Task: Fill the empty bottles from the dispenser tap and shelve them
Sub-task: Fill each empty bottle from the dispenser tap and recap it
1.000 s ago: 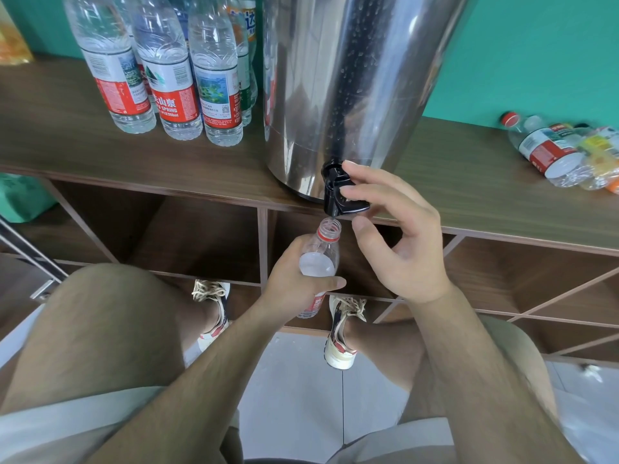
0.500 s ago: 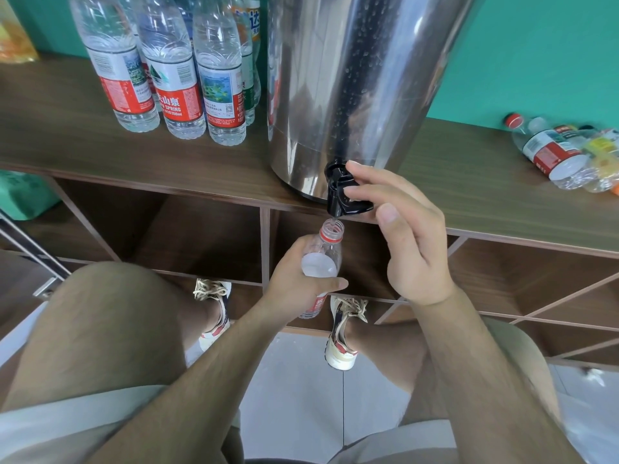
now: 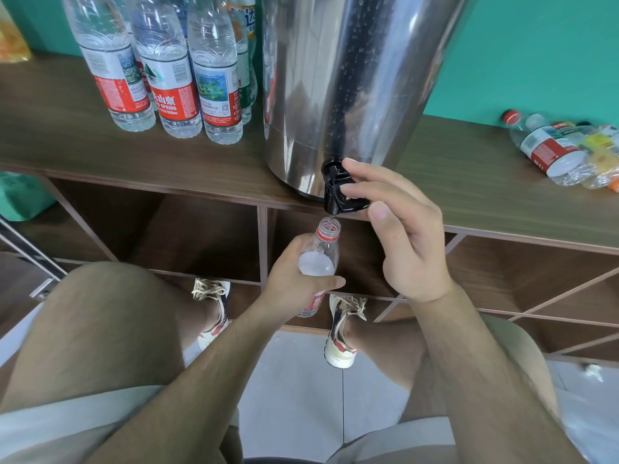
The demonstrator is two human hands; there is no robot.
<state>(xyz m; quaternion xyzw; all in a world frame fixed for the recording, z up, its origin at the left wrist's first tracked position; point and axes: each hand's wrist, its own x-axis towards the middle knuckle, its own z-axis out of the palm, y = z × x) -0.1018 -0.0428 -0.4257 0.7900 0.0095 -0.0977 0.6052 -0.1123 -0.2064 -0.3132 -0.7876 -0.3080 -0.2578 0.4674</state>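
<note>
**Bottle held under the tap**

My left hand (image 3: 294,279) grips a small clear plastic bottle with a red neck ring (image 3: 323,252), fingers and thumb wrapped round its body. I hold it nearly upright in the air in front of the open wooden compartments (image 3: 201,236), with its uncapped mouth just under the spout of the black plastic tap (image 3: 338,192). A pale disc shows inside the bottle at about shoulder level.

My right hand (image 3: 402,236) holds the tap. The fingers are curled over the top of its lever and the thumb sits beside the lower edge.

The tap juts from the base of a tall stainless-steel dispenser drum (image 3: 351,78), whose side is beaded with droplets. The drum stands at the front edge of the dark wooden worktop (image 3: 100,152).

To the drum's left, a cluster of clear water bottles with red-and-white labels (image 3: 174,78) stands upright on the worktop. Far to the right, several empty bottles (image 3: 549,149) lie on their sides against the teal wall (image 3: 536,45).

Below, my knees frame a grey tiled floor (image 3: 301,396) and my two laced shoes (image 3: 341,329).
</note>
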